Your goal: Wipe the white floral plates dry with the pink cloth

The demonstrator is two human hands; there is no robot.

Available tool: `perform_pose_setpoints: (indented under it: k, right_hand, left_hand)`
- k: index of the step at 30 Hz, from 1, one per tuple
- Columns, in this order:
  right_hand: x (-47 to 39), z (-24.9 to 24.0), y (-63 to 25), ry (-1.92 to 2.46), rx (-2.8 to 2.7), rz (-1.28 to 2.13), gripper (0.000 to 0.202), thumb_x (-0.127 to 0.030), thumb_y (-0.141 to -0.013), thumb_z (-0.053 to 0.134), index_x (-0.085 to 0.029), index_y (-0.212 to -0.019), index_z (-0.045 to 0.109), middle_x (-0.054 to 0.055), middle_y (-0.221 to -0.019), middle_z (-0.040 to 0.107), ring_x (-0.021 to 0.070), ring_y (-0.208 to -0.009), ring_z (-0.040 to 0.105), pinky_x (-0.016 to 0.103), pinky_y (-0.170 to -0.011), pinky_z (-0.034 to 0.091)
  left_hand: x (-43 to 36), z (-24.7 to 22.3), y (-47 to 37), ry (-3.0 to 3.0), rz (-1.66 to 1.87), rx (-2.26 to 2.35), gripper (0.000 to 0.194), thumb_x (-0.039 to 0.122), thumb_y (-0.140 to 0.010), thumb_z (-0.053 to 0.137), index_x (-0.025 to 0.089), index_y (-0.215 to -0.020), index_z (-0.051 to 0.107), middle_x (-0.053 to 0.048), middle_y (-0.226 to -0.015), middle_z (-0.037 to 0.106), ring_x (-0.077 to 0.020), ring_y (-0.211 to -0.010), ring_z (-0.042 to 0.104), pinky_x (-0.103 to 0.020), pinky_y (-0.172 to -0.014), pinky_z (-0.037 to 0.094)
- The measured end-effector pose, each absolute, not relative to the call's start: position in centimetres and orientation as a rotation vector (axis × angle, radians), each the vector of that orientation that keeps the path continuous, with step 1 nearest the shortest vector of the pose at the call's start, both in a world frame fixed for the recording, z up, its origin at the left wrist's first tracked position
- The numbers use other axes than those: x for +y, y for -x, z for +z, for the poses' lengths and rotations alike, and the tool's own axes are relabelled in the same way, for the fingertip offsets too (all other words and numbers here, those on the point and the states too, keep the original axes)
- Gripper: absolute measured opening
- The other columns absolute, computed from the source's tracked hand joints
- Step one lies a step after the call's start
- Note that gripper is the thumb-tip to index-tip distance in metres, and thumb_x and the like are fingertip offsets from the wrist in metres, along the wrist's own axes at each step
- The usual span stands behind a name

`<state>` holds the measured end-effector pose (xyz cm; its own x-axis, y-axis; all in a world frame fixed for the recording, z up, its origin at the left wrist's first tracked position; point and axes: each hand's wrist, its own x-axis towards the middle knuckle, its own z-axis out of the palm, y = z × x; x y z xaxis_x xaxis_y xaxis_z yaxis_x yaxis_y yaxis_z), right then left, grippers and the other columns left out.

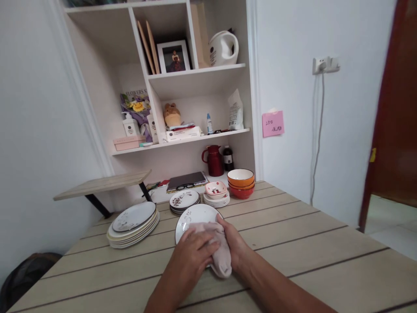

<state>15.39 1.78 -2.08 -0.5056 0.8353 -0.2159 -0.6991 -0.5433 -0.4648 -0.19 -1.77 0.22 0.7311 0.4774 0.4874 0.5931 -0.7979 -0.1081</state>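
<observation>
In the head view, the wooden tabletop [309, 230] spreads across the lower half of the frame, carrying all the dishes. At left of centre stands the stack of large plates [130, 228], its rims slightly out of line. The single plate [202, 212], white with a printed pattern, is near the lower middle of the frame, between the hands and in front of the other dishes. The right hand [239, 250] has it clamped at its right side, thumb by the rim; the rest of those fingers are mostly hidden. The left hand [192, 256] lies over the cloth [222, 256], its fingers bent, slightly apart and clamped on the fabric against the plate, while a loose end hangs towards the wearer. The step in hand looks like wiping the plate's face. From this pose, a further stroke would call for a firm hold on the rim and light, even pressure, with the loose end gathered in so that it does not drag. Beyond the plate sit the smaller patterned plates [184, 200], then the bowls [241, 191] at right and, between these two stacks, the little dishes [216, 201].
</observation>
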Motion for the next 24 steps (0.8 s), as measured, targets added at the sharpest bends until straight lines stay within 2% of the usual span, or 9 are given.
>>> perform_pose_setpoints:
  k: [3,5,8,11,15,19,24]
  right_hand:
    - [1.7,-2.0,-15.4,0.518,-0.393,2.164,0.059,-0.059,-0.085,0.042,-0.004,-0.097,0.061,0.013,-0.072,0.069,0.0218,-0.061,0.065,0.031,-0.059,0.05]
    - [1.6,-2.0,-15.3,0.495,-0.393,2.2,0.06,-0.059,-0.086,0.041,-0.004,-0.099,0.061,0.011,-0.07,0.069,0.0211,-0.057,0.064,0.032,-0.055,0.05]
    - [1.6,-2.3,-14.7,0.434,-0.434,2.138,0.049,-0.049,-0.09,0.044,-0.005,-0.101,0.061,0.01,-0.074,0.071,0.0186,-0.056,0.065,0.028,-0.053,0.048]
    - [1.5,-2.7,-14.1,0.465,-0.47,2.018,0.043,-0.043,-0.089,0.049,-0.005,-0.105,0.062,0.011,-0.081,0.073,0.0185,-0.065,0.068,0.028,-0.064,0.051]
    - [1.5,-3.0,-13.6,0.601,-0.478,1.959,0.048,-0.049,-0.084,0.053,-0.008,-0.107,0.064,0.013,-0.085,0.074,0.0232,-0.075,0.07,0.037,-0.08,0.051]
    - [1.9,-3.0,-14.0,0.649,-0.429,1.929,0.051,-0.051,-0.083,0.053,-0.009,-0.11,0.063,0.014,-0.089,0.074,0.025,-0.081,0.069,0.04,-0.086,0.049]
    - [2.6,-3.1,-15.0,0.647,-0.389,1.895,0.056,-0.055,-0.083,0.051,-0.009,-0.113,0.061,0.015,-0.093,0.074,0.0269,-0.086,0.068,0.043,-0.088,0.047]
  left_hand:
    - [-1.5,0.0,0.0,2.707,-0.622,-0.849,0.036,0.026,-0.081,0.065,0.033,-0.116,0.06,0.002,-0.116,0.066,-0.0159,-0.108,0.058,-0.036,-0.1,0.04]
    - [-1.2,-0.3,-0.3,2.63,-0.636,-0.885,0.031,0.03,-0.081,0.066,0.034,-0.111,0.062,0.002,-0.11,0.068,-0.0169,-0.104,0.059,-0.04,-0.102,0.036]
    - [-0.7,-0.9,-0.7,2.451,-0.698,-0.984,0.021,0.031,-0.083,0.063,0.032,-0.104,0.064,0.001,-0.098,0.069,-0.018,-0.095,0.06,-0.047,-0.105,0.031]
    - [-0.4,-1.2,-0.6,2.269,-0.77,-1.132,0.017,0.028,-0.086,0.059,0.029,-0.102,0.065,0.0,-0.092,0.067,-0.0189,-0.09,0.059,-0.049,-0.104,0.029]
    - [-0.2,-1.0,0.2,2.087,-0.789,-1.342,0.016,0.028,-0.087,0.057,0.026,-0.1,0.065,-0.002,-0.089,0.064,-0.0211,-0.088,0.059,-0.048,-0.097,0.034]
    - [-0.1,-0.8,0.8,2.0,-0.709,-1.425,0.014,0.025,-0.086,0.057,0.023,-0.097,0.066,-0.004,-0.086,0.063,-0.0234,-0.086,0.058,-0.045,-0.088,0.038]
    - [-0.3,-1.5,0.4,2.093,-0.628,-1.34,0.01,0.024,-0.086,0.057,0.023,-0.089,0.067,-0.003,-0.082,0.062,-0.0202,-0.079,0.058,-0.037,-0.078,0.04]
